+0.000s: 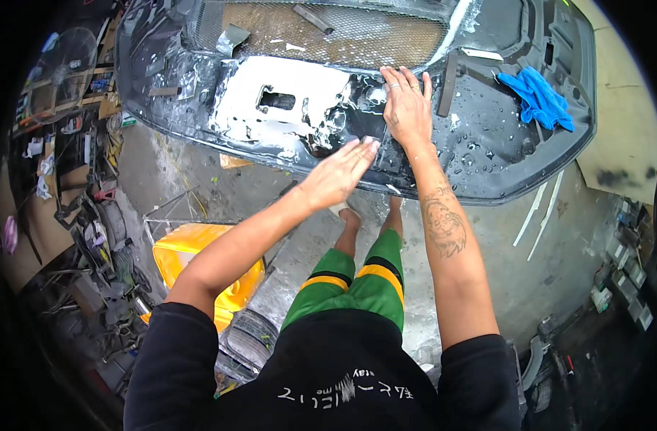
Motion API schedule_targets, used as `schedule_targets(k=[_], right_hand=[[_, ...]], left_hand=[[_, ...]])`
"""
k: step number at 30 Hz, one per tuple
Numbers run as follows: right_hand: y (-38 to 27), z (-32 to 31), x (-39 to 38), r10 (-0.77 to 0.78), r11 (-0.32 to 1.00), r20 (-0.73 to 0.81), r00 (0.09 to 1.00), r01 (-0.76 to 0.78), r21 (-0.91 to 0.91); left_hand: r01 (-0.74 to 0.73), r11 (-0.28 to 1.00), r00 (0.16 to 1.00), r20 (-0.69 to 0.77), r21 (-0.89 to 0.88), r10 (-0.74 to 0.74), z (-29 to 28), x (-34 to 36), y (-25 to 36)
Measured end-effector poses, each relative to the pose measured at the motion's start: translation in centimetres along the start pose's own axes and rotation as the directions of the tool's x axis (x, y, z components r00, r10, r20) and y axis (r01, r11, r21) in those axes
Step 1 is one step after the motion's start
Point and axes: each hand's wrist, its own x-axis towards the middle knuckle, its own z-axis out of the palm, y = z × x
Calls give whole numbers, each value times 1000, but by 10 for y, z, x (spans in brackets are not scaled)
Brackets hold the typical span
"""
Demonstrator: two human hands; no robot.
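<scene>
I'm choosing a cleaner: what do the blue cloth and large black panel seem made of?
Blue cloth: probably microfibre or cotton; matt, bunched in soft folds.
Black panel: painted metal or plastic, unclear which; rigid contours, glossy highlights, beaded droplets.

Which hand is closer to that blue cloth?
Right. The right hand is left of the blue cloth, with a dark strip between them; the left hand is farther left and lower in view.

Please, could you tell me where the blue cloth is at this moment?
In the head view, the blue cloth lies crumpled on the right part of the large black panel, to the right of the right hand and the dark strip.
</scene>
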Motion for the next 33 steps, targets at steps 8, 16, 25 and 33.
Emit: schedule_targets(k=[8,16,25,33], right_hand=[[3,2,-2,-23,999,-34,999,24,24],[-10,-1,2,13,998,-28,1000,-11,67],[-3,-5,5,0,999,-28,1000,1,41],[1,-6,3,22,999,-6,1000,-21,38]], left_hand=[[13,981,997,-70,-194,-27,6,-8,20],[188,962,966,-217,198,-144,-53,35,-60],[89,958,990,-131,273,-55,-56,40,-66],[104,956,993,-89,273,-82,-62,44,-54]])
